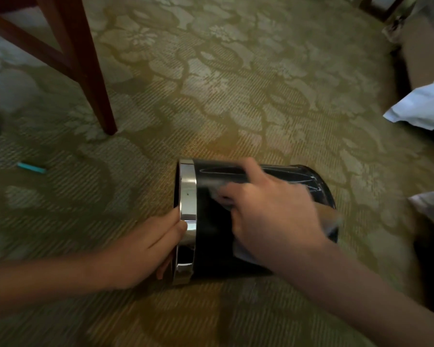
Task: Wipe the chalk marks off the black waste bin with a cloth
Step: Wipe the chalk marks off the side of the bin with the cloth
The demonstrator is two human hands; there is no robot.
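Head view. Black bin [211,221] lying on its side on patterned carpet [236,83], low in the middle of the picture. Long axis running left to right: open mouth with shiny metal rim band [187,196] pointing left, closed base pointing right. White chalk lines [308,182] visible on the upper side of the wall near the base end.

Left hand [148,249] gripping the rim, thumb outside on the metal band, fingers curled inside the mouth. Right hand [268,209] pressed flat on the bin wall, fingers closed over a pale cloth [238,251], blurred. Wooden chair leg [95,91] upper left, well apart. Small teal stick [32,168] on carpet at left.
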